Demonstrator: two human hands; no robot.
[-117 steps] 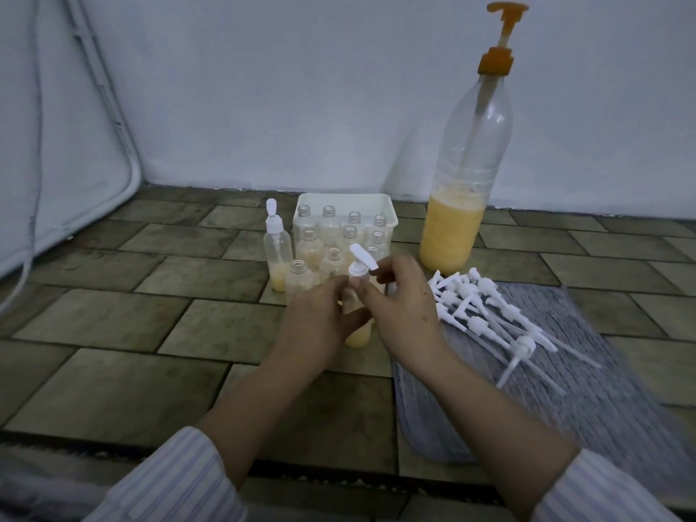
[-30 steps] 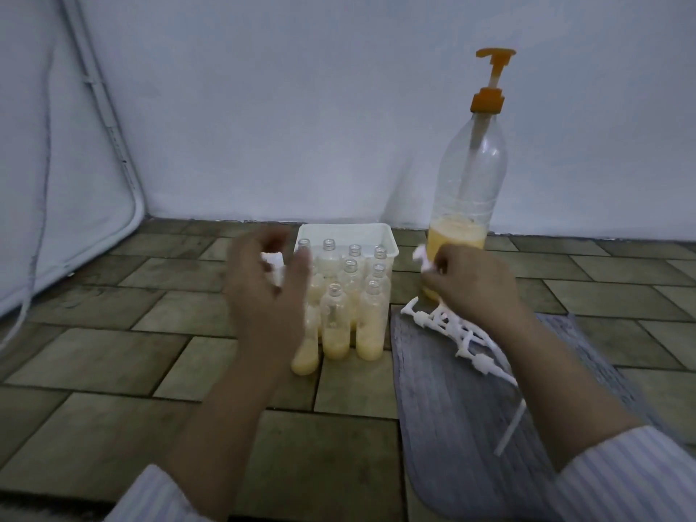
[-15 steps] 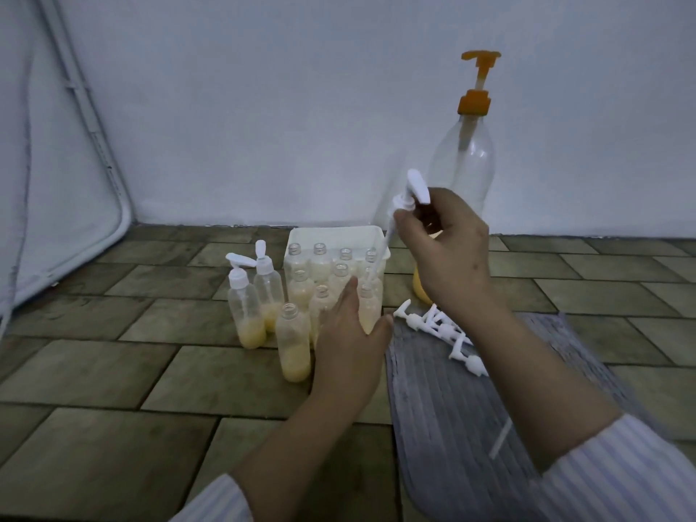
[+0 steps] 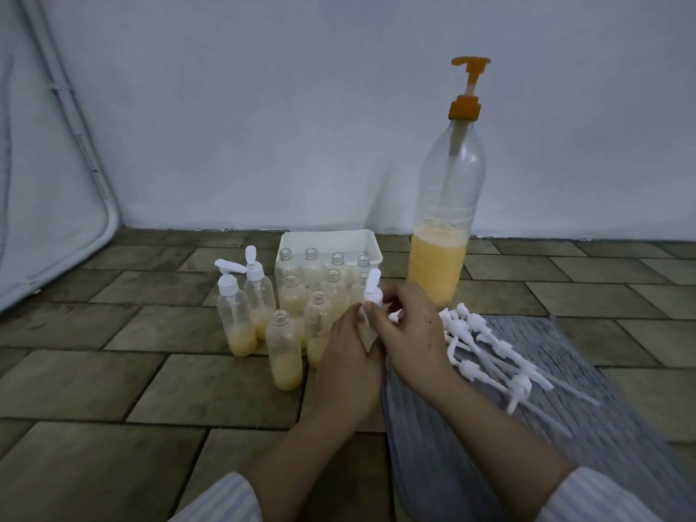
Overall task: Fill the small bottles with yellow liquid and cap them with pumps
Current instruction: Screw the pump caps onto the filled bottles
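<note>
Both hands meet over the tiled floor (image 4: 113,389), mid-way across, near the wall. Left hand (image 4: 348,365) wraps a small bottle (image 4: 367,329), mostly hidden behind the fingers. Right hand (image 4: 408,329) pinches the white pump (image 4: 373,290) sitting at that bottle's neck.

Just left: two uncapped bottles (image 4: 284,356) with yellow liquid low in them, then two capped bottles (image 4: 233,314). Behind, a white tub (image 4: 327,241) crowded with open bottles.

Right of the tub, a tall bottle (image 4: 442,227) with orange pump, a third full. Loose pumps (image 4: 486,352) lie heaped on a grey mat (image 4: 565,427) beside the right wrist.
</note>
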